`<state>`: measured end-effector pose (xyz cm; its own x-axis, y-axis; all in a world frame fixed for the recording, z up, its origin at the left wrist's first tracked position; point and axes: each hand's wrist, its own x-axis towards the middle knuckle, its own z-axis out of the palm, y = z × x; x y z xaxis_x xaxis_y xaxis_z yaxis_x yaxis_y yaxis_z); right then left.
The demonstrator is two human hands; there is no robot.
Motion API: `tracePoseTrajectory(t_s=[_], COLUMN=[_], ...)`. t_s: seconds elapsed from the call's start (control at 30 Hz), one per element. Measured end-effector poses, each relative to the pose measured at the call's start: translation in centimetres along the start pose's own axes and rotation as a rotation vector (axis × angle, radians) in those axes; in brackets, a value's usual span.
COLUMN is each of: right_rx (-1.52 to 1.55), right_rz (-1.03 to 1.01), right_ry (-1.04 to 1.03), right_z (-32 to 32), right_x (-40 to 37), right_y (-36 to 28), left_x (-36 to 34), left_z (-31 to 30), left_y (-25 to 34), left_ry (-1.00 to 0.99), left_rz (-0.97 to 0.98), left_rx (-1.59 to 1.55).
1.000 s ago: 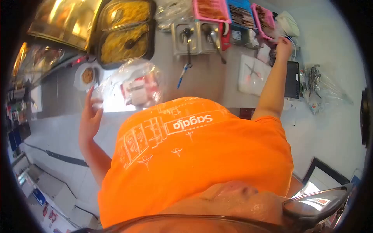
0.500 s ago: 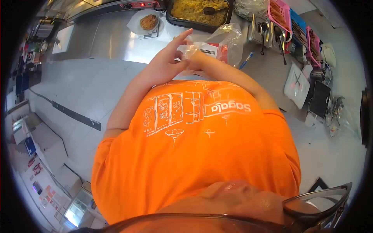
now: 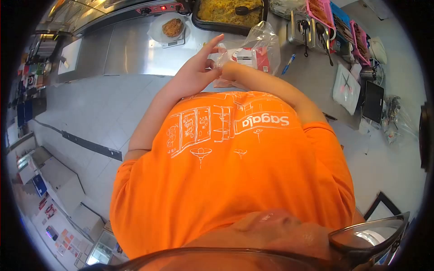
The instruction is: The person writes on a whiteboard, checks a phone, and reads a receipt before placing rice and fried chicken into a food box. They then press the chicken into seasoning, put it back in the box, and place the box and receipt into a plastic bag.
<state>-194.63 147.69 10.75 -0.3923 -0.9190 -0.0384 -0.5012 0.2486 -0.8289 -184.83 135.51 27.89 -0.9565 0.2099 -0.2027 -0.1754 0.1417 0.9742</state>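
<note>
A clear plastic bag (image 3: 267, 36) with a red-and-white packet (image 3: 246, 56) inside or beneath it lies on the steel counter, right in front of the orange shirt. My left hand (image 3: 202, 65) is at the bag's left edge, index finger stretched out and the other fingers and thumb closed on the plastic. Against it, my right hand (image 3: 229, 71) has its fingers curled at the gathered edge of the bag, partly hidden by the wrist. Beyond my left hand, a fried piece of food (image 3: 172, 27) rests on a lined small scale (image 3: 176, 42).
At the top stands a black tray (image 3: 217, 26) of yellow food. Metal containers (image 3: 296, 38) with ladles, pink baskets (image 3: 321, 12), a blue pen (image 3: 288, 64), scissors (image 3: 346, 84) on a white tray and a dark tablet-like device (image 3: 373, 102) are on the right.
The bag has spread and shifted, so more of the red-and-white packet shows. Both hands remain together at its edge. The whole view has shifted slightly.
</note>
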Motion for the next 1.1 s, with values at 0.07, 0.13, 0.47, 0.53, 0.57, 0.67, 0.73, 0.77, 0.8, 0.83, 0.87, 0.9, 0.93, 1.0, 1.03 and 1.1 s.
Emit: tracePoseTrajectory(t_s=[0.07,0.13,0.47,0.53,0.57,0.67,0.73,0.77,0.8,0.83,0.87,0.9,0.93,1.0,1.03,1.1], right_rx=[-0.066,-0.103,0.025,-0.088,-0.171,-0.357,-0.397,-0.409,-0.422,-0.451,-0.487,-0.534,-0.577,-0.787,-0.934,-1.096], right_rz=[-0.037,-0.057,0.028,-0.033,-0.096,-0.251,-0.311,-0.284,-0.257,-0.142,-0.029,0.176,0.381,0.338,0.256,0.250], right_ry=[0.022,0.037,-0.099,0.054,0.080,0.161,0.220,0.210,0.198,0.146,0.091,-0.002,-0.095,0.061,0.280,0.601], right_z=[0.0,-0.1,-1.7,-0.3,0.0,0.2,0.1,0.1,-0.3,-0.8,-1.3,-3.4,-5.0,-6.7,-6.7,-7.5], right_x=[-0.3,-0.7,-1.3,-1.5,-1.5,-1.6,-1.8,-1.8,-1.7,-2.0,-2.2,-3.1,-4.2,-7.1,-8.9,-12.0], right_y=[0.2,0.3,-1.8,-0.1,0.7,1.7,1.1,1.3,1.1,0.9,0.8,-2.6,-5.4,-7.4,-6.7,-7.4], left_x=[-0.2,-0.3,-0.1,-0.1,-0.1,-0.1,0.0,0.0,0.0,0.0,-0.2,-0.3,-0.4,-0.6,-0.6,-0.6], left_z=[0.0,0.1,0.6,0.7,0.7,0.9,0.9,0.7,0.6,0.5,0.4,0.4,0.4,0.1,0.0,-0.4], left_y=[0.1,0.1,0.0,0.1,0.2,0.1,-0.2,-0.4,-0.6,-0.5,-0.5,-0.5,-0.4,0.0,0.1,0.5], left_ry=[0.007,0.005,-0.001,-0.003,-0.002,0.008,0.015,0.017,0.020,0.035,0.051,0.066,0.095,0.152,0.148,0.139], left_rz=[-0.013,-0.023,-0.046,-0.050,-0.058,-0.069,-0.045,-0.020,0.005,-0.004,-0.016,-0.028,-0.038,-0.056,-0.074,-0.107], left_rx=[0.003,0.012,-0.006,0.001,0.010,0.016,0.027,0.039,0.051,0.029,0.005,-0.018,0.003,0.050,0.027,-0.018])
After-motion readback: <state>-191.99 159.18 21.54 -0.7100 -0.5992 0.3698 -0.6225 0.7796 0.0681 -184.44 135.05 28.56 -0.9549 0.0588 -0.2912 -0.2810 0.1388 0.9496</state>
